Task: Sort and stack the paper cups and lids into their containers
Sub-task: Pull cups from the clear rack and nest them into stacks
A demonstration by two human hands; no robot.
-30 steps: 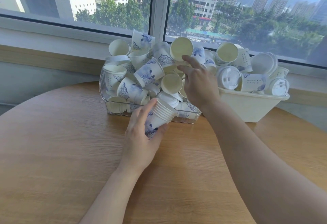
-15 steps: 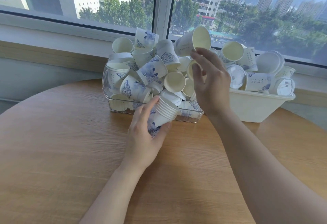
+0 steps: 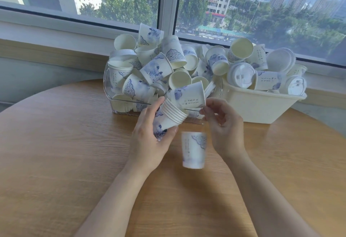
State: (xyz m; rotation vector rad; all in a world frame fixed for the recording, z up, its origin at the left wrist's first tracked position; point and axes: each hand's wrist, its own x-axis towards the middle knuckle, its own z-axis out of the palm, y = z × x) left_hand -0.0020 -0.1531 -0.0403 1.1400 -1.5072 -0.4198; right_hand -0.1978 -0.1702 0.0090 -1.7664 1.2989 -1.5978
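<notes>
1. The round wooden desk (image 3: 65, 152) lies under both your hands and carries everything else.
2. The cream tub (image 3: 262, 109) sits beyond your right hand and to its right, heaped with cups and white lids (image 3: 241, 74).
3. The clear container (image 3: 109, 79) stands beyond your left hand, piled high with loose blue-patterned paper cups (image 3: 157, 69) lying at all angles; it sits just beside the cream tub.
4. Your left hand (image 3: 149, 139) has its grip curled round the cup stack (image 3: 168, 118), thumb on the near side and fingers on the far side. The stack is tilted, its rims pointing up and away toward the clear container.
5. Your right hand (image 3: 224, 128) is just to the right of the stack. Its fingers are loosely curled and its grip holds nothing you can see; the fingertips (image 3: 203, 112) are close to the stack's rims, and whether they touch cannot be told.
6. A single cup (image 3: 193, 149) shows blurred between your two hands, below the stack's rims and just left of your right wrist, rim uppermost. Neither hand touches it; whether it stands on the desk or is in the air cannot be told.
7. Another cup (image 3: 191, 95) leans at the front of the pile, just beyond your right fingertips and above the stack's rims.
</notes>
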